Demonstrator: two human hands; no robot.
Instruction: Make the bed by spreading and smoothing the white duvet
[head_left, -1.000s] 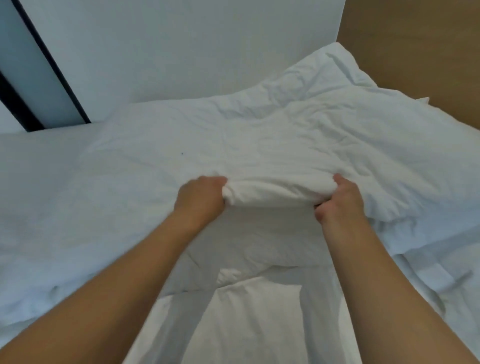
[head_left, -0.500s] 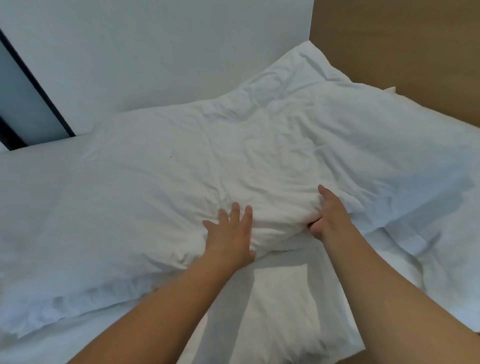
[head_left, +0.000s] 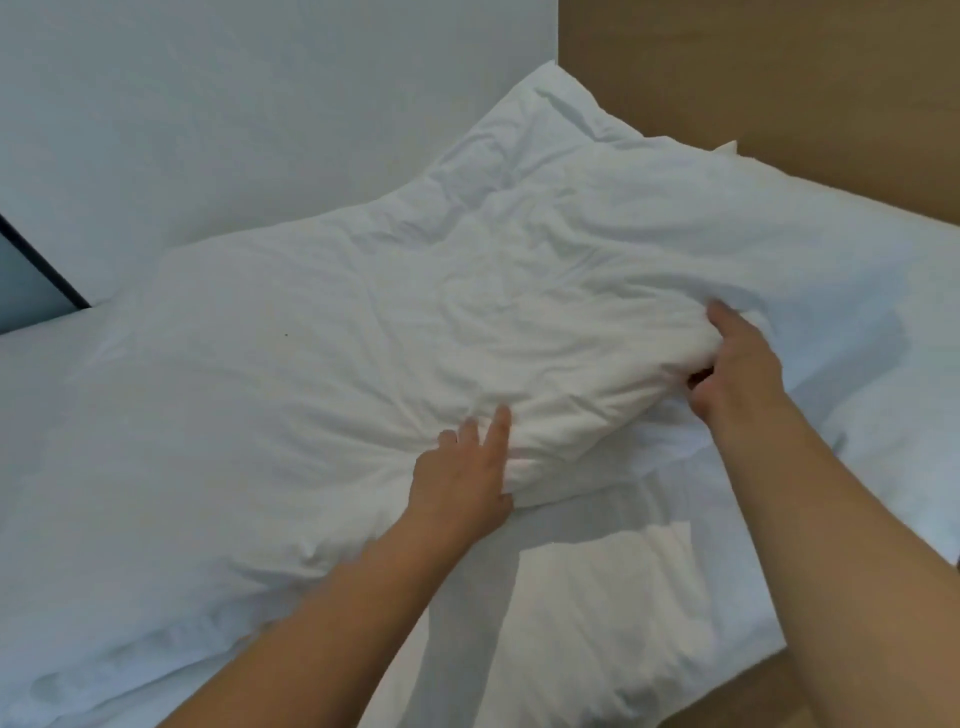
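- Since the frame half a second back, both hands have slid a bit to the right along the fold, and the camera has tipped so more of the headboard shows.
- Biggest thing in view is the white duvet (head_left: 363, 332), bunched and creased, lying across most of the bed from the left edge up to the top right corner, where it touches the wall and headboard.
- Its near edge is folded over in a thick roll, and that's where both hands are.
- Under that, a flatter white sheet (head_left: 613, 613) covers the near part of the bed, partly in the arms' shadow.
- Brown wooden headboard (head_left: 779, 78) takes the top right; pale wall (head_left: 234, 104) the top left, with a dark-framed pane (head_left: 31, 280) at the far left.
- Right hand (head_left: 737, 374) grips the rolled edge, thumb on top, fingers tucked underneath.
- Left hand (head_left: 460, 478) lies flat on the duvet just left of that, fingers straight and spread, pressing down near the fold.
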